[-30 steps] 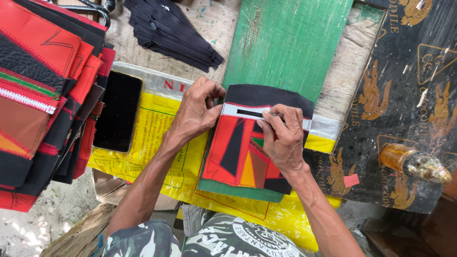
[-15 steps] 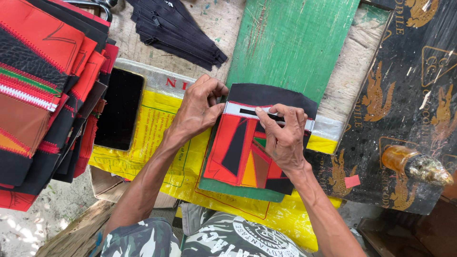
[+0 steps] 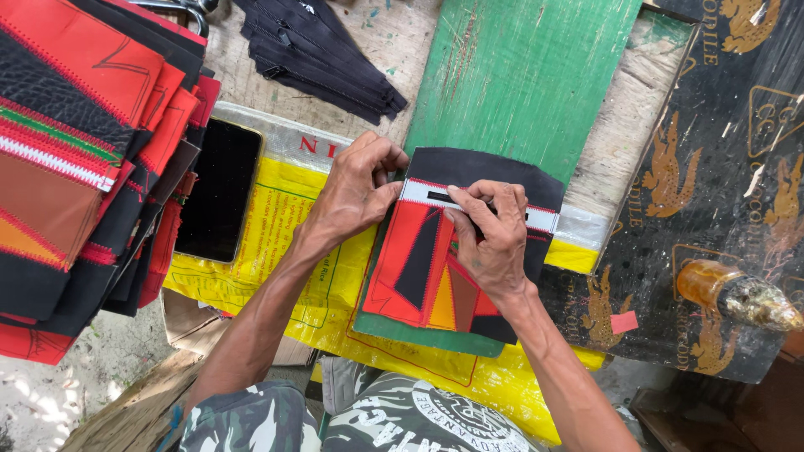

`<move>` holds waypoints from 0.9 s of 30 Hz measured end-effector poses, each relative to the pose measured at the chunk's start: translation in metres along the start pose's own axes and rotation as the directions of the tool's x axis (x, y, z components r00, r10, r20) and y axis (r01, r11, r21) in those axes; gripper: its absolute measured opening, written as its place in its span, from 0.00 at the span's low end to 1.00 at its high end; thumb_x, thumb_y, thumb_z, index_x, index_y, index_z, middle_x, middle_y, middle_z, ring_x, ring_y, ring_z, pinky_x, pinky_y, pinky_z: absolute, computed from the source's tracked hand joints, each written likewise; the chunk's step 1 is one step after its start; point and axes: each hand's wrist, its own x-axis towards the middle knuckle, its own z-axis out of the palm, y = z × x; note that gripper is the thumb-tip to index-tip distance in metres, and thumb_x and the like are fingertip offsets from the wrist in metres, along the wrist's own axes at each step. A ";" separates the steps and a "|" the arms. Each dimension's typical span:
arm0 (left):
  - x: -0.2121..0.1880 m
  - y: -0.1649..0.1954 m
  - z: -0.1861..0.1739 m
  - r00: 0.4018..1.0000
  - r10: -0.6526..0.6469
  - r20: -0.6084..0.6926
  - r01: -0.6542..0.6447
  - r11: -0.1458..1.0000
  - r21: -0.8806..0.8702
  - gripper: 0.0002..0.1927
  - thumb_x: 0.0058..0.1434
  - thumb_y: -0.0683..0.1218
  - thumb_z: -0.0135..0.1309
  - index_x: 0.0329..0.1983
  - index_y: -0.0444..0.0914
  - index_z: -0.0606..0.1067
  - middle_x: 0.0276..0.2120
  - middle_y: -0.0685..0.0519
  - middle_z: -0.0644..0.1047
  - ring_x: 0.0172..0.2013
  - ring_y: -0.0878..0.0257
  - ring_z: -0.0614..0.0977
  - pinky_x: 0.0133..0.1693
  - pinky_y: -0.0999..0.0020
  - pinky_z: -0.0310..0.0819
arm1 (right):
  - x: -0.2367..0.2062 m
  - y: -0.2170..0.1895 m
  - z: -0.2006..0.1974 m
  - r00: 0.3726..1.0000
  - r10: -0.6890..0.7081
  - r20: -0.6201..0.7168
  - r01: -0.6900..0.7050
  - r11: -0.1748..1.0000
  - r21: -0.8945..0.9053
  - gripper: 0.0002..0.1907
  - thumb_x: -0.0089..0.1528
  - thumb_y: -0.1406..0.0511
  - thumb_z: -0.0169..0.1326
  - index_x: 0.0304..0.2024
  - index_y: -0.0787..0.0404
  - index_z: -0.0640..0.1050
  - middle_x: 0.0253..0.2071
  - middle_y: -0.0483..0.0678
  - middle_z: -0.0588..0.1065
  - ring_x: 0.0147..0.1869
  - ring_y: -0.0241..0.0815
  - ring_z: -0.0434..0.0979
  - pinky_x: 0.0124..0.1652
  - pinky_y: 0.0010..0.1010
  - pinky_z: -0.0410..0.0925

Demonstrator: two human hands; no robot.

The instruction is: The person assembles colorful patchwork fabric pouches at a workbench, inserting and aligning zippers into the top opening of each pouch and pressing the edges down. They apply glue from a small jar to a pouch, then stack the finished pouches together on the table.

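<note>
A patchwork panel [image 3: 414,268] of red, black and orange pieces lies on a green board [image 3: 519,75]. A white strip [image 3: 543,218] with a narrow black slit runs across the panel's top, below a black flap. My left hand [image 3: 356,192] has its fingers curled, pinching the strip's left end and the panel's edge. My right hand [image 3: 494,238] rests on the panel with its fingertips pressed onto the middle of the strip, hiding part of the slit.
A tall stack of similar red and black panels [image 3: 75,151] fills the left. A dark phone [image 3: 219,188] lies on a yellow sack [image 3: 276,226]. Black zippers [image 3: 327,54] lie at the top. On the right are a black printed sheet [image 3: 720,151] and an amber bottle [image 3: 729,293].
Almost nothing: my right fingertips shift slightly along the white strip, while my left hand and the panel stay where they were.
</note>
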 end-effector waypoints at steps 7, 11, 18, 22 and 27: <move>-0.001 -0.003 -0.002 1.000 0.004 0.011 -0.004 1.000 -0.021 0.13 0.53 0.33 0.61 0.42 0.32 0.76 0.35 0.52 0.71 0.30 0.67 0.75 0.33 0.70 0.73 | -0.002 0.003 0.001 0.998 0.056 -0.015 -0.055 0.995 0.083 0.26 0.59 0.71 0.67 0.58 0.63 0.75 0.46 0.50 0.76 0.53 0.49 0.73 0.55 0.40 0.66; 0.000 -0.002 -0.004 0.999 0.029 0.015 -0.029 0.999 -0.030 0.14 0.53 0.34 0.61 0.43 0.32 0.75 0.36 0.52 0.71 0.30 0.67 0.75 0.33 0.70 0.73 | -0.002 0.003 0.002 0.998 0.057 -0.017 -0.056 0.996 0.073 0.26 0.59 0.71 0.66 0.58 0.62 0.75 0.46 0.51 0.76 0.53 0.50 0.74 0.54 0.40 0.67; -0.006 0.025 -0.003 0.996 0.090 -0.021 -0.088 0.992 0.093 0.11 0.55 0.33 0.60 0.41 0.33 0.77 0.36 0.49 0.71 0.34 0.60 0.77 0.36 0.65 0.74 | -0.012 0.011 0.002 0.985 0.155 -0.072 -0.134 0.960 0.245 0.12 0.68 0.74 0.54 0.53 0.61 0.73 0.46 0.51 0.74 0.50 0.43 0.74 0.49 0.32 0.70; -0.018 0.052 0.009 0.976 0.213 -0.045 -0.209 0.974 0.082 0.10 0.60 0.33 0.59 0.44 0.34 0.78 0.40 0.48 0.74 0.41 0.54 0.80 0.43 0.63 0.76 | -0.019 0.014 -0.001 0.930 0.359 0.076 -0.341 0.769 0.540 0.18 0.70 0.65 0.53 0.60 0.60 0.67 0.37 0.43 0.70 0.40 0.30 0.68 0.42 0.24 0.66; -0.021 0.076 0.026 0.977 0.210 -0.040 -0.205 0.973 0.110 0.09 0.60 0.36 0.61 0.44 0.35 0.78 0.42 0.44 0.72 0.43 0.50 0.78 0.45 0.58 0.74 | -0.016 0.007 -0.010 0.930 0.344 0.132 -0.338 0.653 0.678 0.35 0.67 0.60 0.56 0.72 0.59 0.58 0.39 0.43 0.66 0.42 0.30 0.65 0.44 0.22 0.62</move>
